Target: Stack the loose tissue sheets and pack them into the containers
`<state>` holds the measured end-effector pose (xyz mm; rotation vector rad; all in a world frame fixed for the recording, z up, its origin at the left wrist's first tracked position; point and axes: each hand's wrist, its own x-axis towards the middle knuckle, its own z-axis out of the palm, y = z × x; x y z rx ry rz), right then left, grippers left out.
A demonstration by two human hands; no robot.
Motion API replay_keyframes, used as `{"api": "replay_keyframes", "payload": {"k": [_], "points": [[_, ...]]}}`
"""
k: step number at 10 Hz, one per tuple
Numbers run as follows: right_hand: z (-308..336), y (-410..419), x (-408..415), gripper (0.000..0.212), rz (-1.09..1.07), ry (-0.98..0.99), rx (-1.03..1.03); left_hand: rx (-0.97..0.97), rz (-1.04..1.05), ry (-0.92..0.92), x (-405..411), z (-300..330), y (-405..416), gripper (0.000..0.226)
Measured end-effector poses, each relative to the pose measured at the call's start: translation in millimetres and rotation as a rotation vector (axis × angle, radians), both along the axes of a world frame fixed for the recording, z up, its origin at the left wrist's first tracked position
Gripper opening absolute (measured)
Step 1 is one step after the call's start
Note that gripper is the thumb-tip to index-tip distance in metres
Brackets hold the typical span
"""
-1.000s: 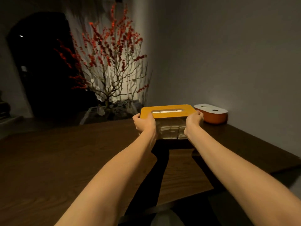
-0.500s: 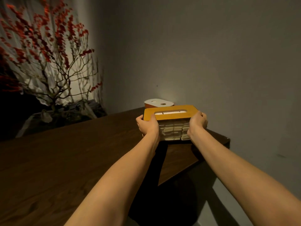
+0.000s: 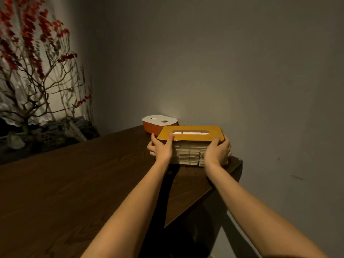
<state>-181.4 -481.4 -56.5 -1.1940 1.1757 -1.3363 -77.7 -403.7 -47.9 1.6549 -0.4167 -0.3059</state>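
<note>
A clear rectangular tissue box with a yellow slotted lid [image 3: 191, 134] sits near the far right corner of the dark wooden table [image 3: 74, 183]. Through its front wall a stack of white tissue sheets [image 3: 189, 154] shows, and white tissue is visible in the lid's slot. My left hand [image 3: 162, 148] grips the box's left end, thumb on the lid's edge. Gripping the right end is my right hand [image 3: 216, 151]. Behind the box stands an orange oval container with a white lid [image 3: 158, 123] that has two round holes.
A grey wall runs close behind and to the right of the table corner [image 3: 240, 161]. A branch arrangement with red blossoms [image 3: 33, 62] stands in a dark planter beyond the table's far left edge.
The view has swung to the right. Both hands have carried the yellow-lidded box toward the table's far right corner, beside the orange container, and it has dropped lower onto the table.
</note>
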Motion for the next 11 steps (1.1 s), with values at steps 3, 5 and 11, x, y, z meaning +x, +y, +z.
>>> {"api": "replay_keyframes", "payload": {"k": [3, 5, 11], "points": [[-7, 12, 8, 0.045, -0.034, 0.260, -0.325, 0.058, 0.076, -0.003, -15, 4, -19, 0.063], [-2, 13, 16, 0.038, 0.144, 0.386, -0.462, -0.027, -0.243, -0.069, -38, -10, -31, 0.052], [6, 13, 19, 0.050, 0.265, 0.356, -0.296, 0.017, -0.227, 0.043, 5, 10, -11, 0.037]]}}
